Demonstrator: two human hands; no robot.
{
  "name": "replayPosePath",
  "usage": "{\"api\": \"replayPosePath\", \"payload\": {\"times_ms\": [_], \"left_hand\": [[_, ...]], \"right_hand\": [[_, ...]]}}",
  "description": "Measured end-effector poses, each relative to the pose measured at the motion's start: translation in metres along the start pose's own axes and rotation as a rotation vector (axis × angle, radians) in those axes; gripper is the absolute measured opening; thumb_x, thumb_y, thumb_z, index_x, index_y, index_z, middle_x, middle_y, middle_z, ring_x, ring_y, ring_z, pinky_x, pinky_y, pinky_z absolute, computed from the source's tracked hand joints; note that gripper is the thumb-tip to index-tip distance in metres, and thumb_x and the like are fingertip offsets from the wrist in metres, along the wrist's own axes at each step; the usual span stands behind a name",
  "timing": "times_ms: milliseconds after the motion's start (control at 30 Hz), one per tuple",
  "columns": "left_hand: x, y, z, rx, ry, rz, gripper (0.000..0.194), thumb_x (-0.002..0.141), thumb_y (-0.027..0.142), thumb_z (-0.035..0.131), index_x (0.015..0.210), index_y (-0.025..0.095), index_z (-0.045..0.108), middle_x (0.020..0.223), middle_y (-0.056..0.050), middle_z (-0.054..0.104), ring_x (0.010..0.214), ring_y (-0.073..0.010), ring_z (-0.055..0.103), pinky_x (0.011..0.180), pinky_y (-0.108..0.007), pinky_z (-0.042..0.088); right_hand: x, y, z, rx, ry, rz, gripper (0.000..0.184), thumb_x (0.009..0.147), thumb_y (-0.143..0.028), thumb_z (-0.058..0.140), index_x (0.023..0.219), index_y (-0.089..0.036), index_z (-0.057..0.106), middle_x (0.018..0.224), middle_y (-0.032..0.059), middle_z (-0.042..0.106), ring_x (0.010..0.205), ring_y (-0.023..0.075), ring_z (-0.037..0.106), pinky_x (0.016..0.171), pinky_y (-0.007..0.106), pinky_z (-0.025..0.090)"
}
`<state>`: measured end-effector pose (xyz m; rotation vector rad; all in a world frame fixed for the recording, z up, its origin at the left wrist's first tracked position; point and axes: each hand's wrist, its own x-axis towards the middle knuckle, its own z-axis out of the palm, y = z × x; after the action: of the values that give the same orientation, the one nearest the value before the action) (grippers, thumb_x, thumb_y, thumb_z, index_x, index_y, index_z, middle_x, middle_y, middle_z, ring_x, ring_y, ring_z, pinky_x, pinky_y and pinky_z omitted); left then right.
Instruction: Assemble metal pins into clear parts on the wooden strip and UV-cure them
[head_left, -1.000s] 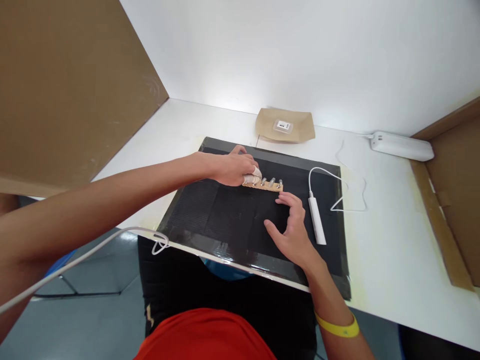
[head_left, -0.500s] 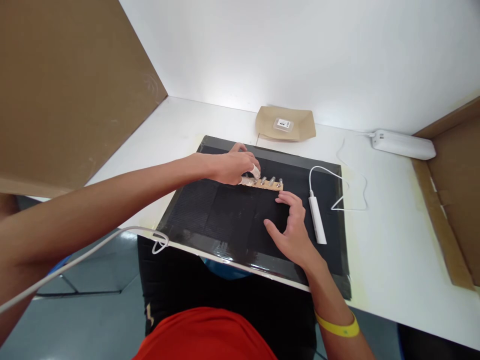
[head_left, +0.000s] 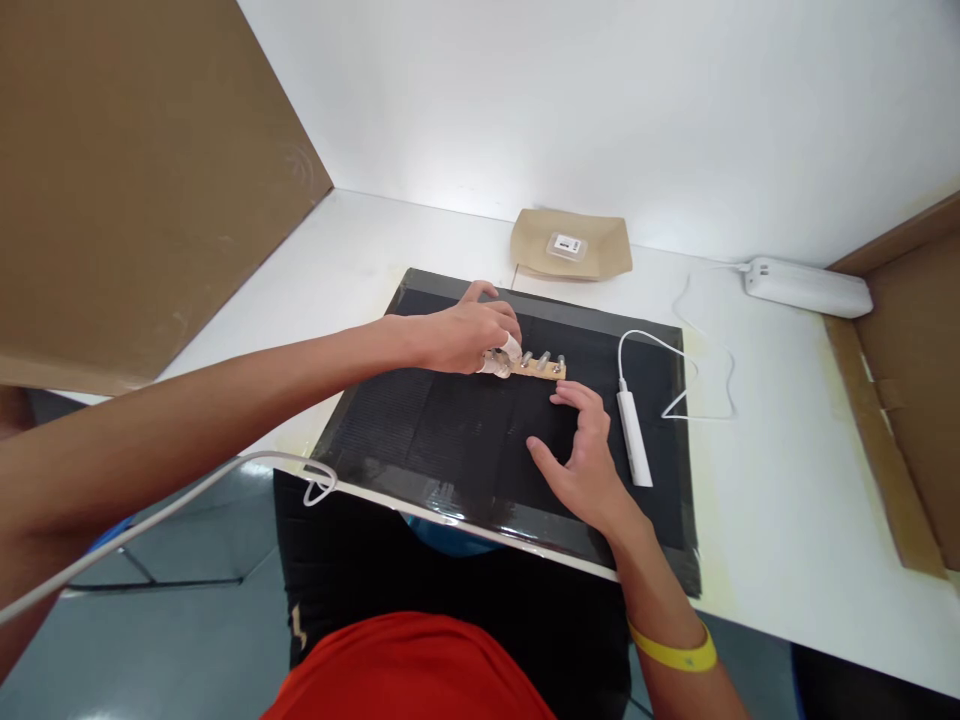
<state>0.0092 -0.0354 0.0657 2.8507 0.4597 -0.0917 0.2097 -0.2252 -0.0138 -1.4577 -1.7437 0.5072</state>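
Note:
A narrow light-wood strip (head_left: 536, 369) lies across the black mat (head_left: 450, 440), with several small clear, metal-tipped pieces (head_left: 543, 360) standing aslant along it. At the strip's left part, my left hand (head_left: 476, 335) has its thumb and index finger pinched together; both wear white coverings. Whatever sits between those fingertips is hidden by them. My right hand (head_left: 581, 460) is curved with thumb and fingers apart, holding nothing. Its fingertips are beside the strip's right end, close to or touching it.
A white stick-shaped device (head_left: 634, 438) with a cable lies right of my right hand. Behind the mat stands a brown paper tray (head_left: 525, 255) with a labelled clear box (head_left: 566, 247). A white power strip (head_left: 810, 290) is far right; cardboard walls flank the table.
My left thumb and index finger have shifted slightly right along the strip and now cover a clear piece that showed before. My right hand has stayed in place.

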Motion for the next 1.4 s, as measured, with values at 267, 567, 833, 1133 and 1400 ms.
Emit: {"api": "replayPosePath", "payload": {"times_ms": [267, 567, 833, 1133, 1400], "left_hand": [[-0.0025, 0.0032, 0.0015, 0.006, 0.057, -0.031, 0.022, 0.086, 0.021, 0.061, 0.101, 0.024, 0.077, 0.131, -0.005, 0.074, 0.129, -0.0245, 0.057, 0.113, -0.044, 0.017], [-0.0018, 0.0022, 0.0034, 0.036, 0.077, -0.051, 0.026, 0.079, 0.009, 0.061, 0.092, 0.024, 0.078, 0.129, -0.004, 0.075, 0.129, -0.0263, 0.057, 0.112, -0.045, 0.016], [0.0, -0.0016, 0.0029, 0.041, 0.09, -0.053, 0.027, 0.077, 0.007, 0.058, 0.088, 0.024, 0.077, 0.127, -0.003, 0.076, 0.127, -0.0251, 0.054, 0.113, -0.047, 0.018], [0.0024, -0.0013, 0.0039, 0.031, 0.076, -0.058, 0.026, 0.085, 0.014, 0.057, 0.095, 0.025, 0.078, 0.125, -0.004, 0.076, 0.128, -0.025, 0.055, 0.112, -0.047, 0.015], [0.0064, -0.0006, 0.0053, 0.011, 0.064, -0.015, 0.023, 0.092, 0.018, 0.056, 0.096, 0.026, 0.077, 0.125, -0.004, 0.076, 0.127, -0.0253, 0.055, 0.111, -0.049, 0.015]], "right_hand": [[-0.0001, 0.0, -0.0009, -0.005, -0.011, 0.011, 0.054, 0.09, -0.026, 0.065, 0.137, -0.027, 0.038, 0.139, 0.0146, 0.052, 0.135, 0.0338, 0.051, 0.112, 0.063, 0.04], [-0.0009, 0.0018, 0.0002, -0.007, -0.011, 0.005, 0.056, 0.09, -0.026, 0.065, 0.139, -0.027, 0.037, 0.14, 0.0147, 0.052, 0.132, 0.033, 0.054, 0.112, 0.062, 0.041], [-0.0014, 0.0011, -0.0001, -0.013, -0.012, 0.006, 0.056, 0.091, -0.027, 0.065, 0.14, -0.028, 0.037, 0.14, 0.0144, 0.053, 0.131, 0.0335, 0.055, 0.112, 0.062, 0.042], [-0.0011, 0.0023, 0.0005, -0.015, -0.015, 0.007, 0.058, 0.091, -0.026, 0.065, 0.141, -0.028, 0.036, 0.138, 0.014, 0.054, 0.13, 0.0332, 0.056, 0.111, 0.061, 0.043], [-0.0019, 0.0031, 0.0007, -0.014, -0.022, 0.012, 0.057, 0.092, -0.027, 0.064, 0.141, -0.028, 0.036, 0.139, 0.0139, 0.053, 0.13, 0.0332, 0.055, 0.111, 0.06, 0.042]]}}
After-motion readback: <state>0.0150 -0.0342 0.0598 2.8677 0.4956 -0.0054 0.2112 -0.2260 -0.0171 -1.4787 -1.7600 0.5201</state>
